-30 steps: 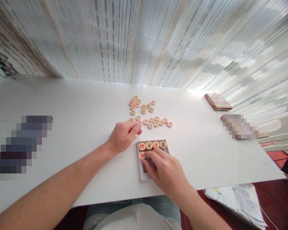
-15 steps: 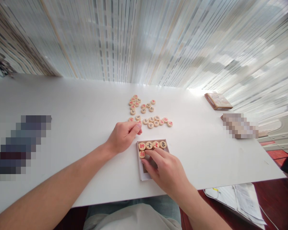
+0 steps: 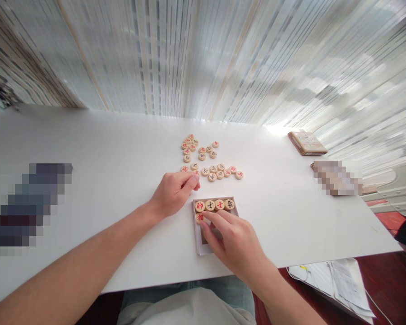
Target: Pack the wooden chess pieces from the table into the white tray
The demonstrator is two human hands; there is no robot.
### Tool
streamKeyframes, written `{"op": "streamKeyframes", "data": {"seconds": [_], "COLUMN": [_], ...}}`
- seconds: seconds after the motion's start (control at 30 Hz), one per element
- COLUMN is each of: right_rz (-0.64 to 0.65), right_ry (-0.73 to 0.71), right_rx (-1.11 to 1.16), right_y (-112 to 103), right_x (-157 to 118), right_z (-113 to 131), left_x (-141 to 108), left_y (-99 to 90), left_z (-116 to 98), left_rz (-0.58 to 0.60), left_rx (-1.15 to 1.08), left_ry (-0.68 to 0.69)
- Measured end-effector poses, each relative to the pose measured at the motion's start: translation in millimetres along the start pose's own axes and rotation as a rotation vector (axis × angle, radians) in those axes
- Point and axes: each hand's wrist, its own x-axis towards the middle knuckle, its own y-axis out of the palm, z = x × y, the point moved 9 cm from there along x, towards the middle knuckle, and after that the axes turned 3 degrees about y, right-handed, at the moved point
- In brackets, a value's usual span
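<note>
My right hand [image 3: 237, 234] reaches over a small open box [image 3: 198, 247]. Its thumb and forefinger pinch the edge of a round Chinese chess piece [image 3: 199, 218] with a red character, in the second row at the box's left wall. Along the far wall is a row of several chess pieces [image 3: 209, 205], red and black, face up. Beyond the box's left corner, my left hand [image 3: 172, 194] is closed in a fist over the white table; whatever it holds is hidden. Just past its fingertips, loose chess pieces [image 3: 212, 177] are scattered.
The white table [image 3: 122, 144] runs back to a striped curtain [image 3: 169, 58]. A flat brown box [image 3: 307, 143] lies at the back right, near a blurred item [image 3: 338, 177]. Another blurred dark item [image 3: 34, 203] is at the left. Papers [image 3: 345, 280] sit below the table's right edge.
My right thumb and forefinger have closed in slightly on the red-lettered piece in the box. The left hand and the loose pieces have stayed put.
</note>
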Motion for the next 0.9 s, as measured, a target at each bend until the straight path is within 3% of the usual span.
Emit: {"op": "streamKeyframes", "data": {"seconds": [0.17, 0.33, 0.5, 0.57, 0.73, 0.9], "right_rz": [0.022, -0.031, -0.19, -0.207, -0.144, -0.272], "right_ry": [0.005, 0.008, 0.107, 0.193, 0.364, 0.435], "right_rx": [0.035, 0.131, 0.116, 0.165, 0.327, 0.34], "right_y": [-4, -38, -92, -101, -77, -59], "right_x": [1, 14, 57, 82, 135, 133], "right_z": [-1, -17, -66, -91, -150, -196], "left_x": [0, 0, -1, 0, 5, 12], "left_y": [-0.5, -1.4, -8.0, -13.6, -33.9, -62.4], "left_z": [-1, -2, -1, 1, 12, 19], "left_rz": [-0.004, -0.013, -0.061, -0.097, -0.196, -0.288], "left_rx": [-0.003, 0.001, 0.006, 0.018, 0.087, 0.23], "left_ry": [0.001, 0.003, 0.001, -0.002, -0.026, -0.03]}}
